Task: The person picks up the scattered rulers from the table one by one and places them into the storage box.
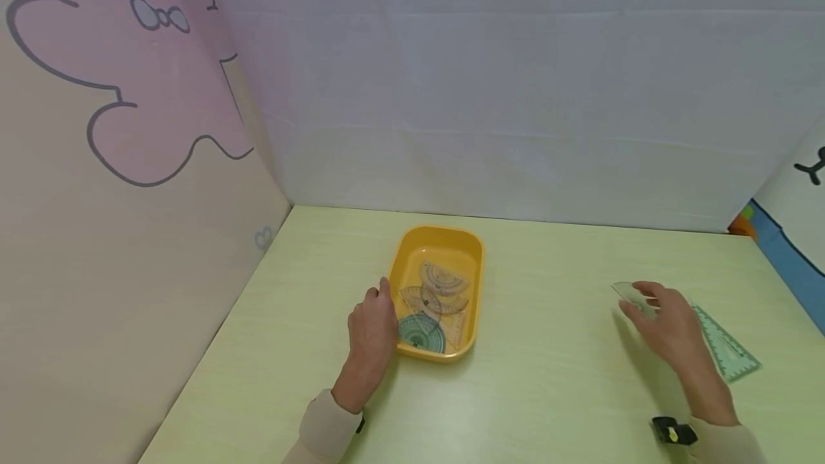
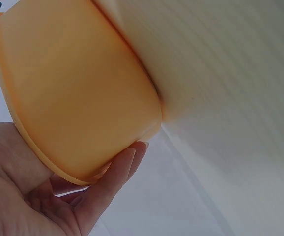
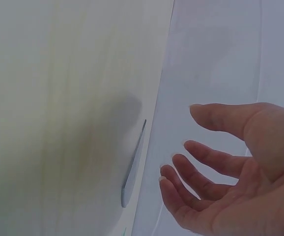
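Note:
My left hand (image 1: 374, 324) grips the left side of a yellow plastic tray (image 1: 478, 285). In the left wrist view, fingertips press the tray's outer wall (image 2: 83, 88) below the rim. Inside it lie clear protractors (image 1: 445, 276), a green round-edged protractor (image 1: 422, 335) and a clear set square (image 1: 456, 331), partly overlapping. My right hand (image 1: 667, 321) hovers at the right over a clear flat piece (image 1: 622, 288) with a pointed end, largely hidden by the fingers. The right wrist view shows the thumb and fingers spread apart, away from that thin piece (image 3: 133, 169) on the table.
A green translucent set square (image 1: 731, 353) lies right of my right wrist. The pale table (image 1: 535, 392) meets a white sheet-covered wall (image 1: 515, 127) at the back. On the left stands a wall with a pink cartoon print (image 1: 148, 120).

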The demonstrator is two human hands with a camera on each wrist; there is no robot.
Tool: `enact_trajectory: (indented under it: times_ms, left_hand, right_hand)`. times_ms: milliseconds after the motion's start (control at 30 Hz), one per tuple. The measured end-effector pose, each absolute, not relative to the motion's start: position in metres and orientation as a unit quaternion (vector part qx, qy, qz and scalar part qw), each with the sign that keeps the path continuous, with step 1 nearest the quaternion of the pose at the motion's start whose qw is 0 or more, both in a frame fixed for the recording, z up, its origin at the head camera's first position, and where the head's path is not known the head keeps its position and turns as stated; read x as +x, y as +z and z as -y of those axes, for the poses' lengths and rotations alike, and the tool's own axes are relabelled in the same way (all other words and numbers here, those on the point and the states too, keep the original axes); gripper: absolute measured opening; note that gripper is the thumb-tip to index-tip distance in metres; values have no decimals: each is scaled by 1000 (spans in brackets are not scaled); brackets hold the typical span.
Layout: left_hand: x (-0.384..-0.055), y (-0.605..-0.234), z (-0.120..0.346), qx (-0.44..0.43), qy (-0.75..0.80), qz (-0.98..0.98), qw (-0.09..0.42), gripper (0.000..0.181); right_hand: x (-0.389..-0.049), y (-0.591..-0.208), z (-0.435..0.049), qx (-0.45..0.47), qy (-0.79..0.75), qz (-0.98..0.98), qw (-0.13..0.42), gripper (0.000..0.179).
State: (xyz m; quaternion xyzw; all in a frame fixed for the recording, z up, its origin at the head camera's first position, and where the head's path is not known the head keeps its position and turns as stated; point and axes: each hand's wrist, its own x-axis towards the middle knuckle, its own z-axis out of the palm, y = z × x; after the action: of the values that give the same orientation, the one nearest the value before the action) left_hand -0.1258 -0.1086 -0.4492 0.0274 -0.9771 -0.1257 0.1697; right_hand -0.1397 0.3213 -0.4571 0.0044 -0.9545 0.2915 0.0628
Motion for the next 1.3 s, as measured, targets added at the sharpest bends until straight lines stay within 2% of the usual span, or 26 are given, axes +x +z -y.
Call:
enact_trajectory:
  times_ms: [233,567,1000,1300]
  left_hand:
    - [-126,-449,109,25,-127,976,176,34]
    - [-125,-449,108,23,-128,977,168,34]
    - [-125,-450,109,29,-125,979,158,36]
    - [-125,-449,109,29,-123,980,154,37]
  right_hand:
    - [-139,-457,-331,7,289,956,54,50]
    - [-140,-452,-343,-16,278,961,0,60]
    - [-152,-453,-357,-4,251,968,-20,63]
    - [-154,-451,-361,-16,239,969,-58,68]
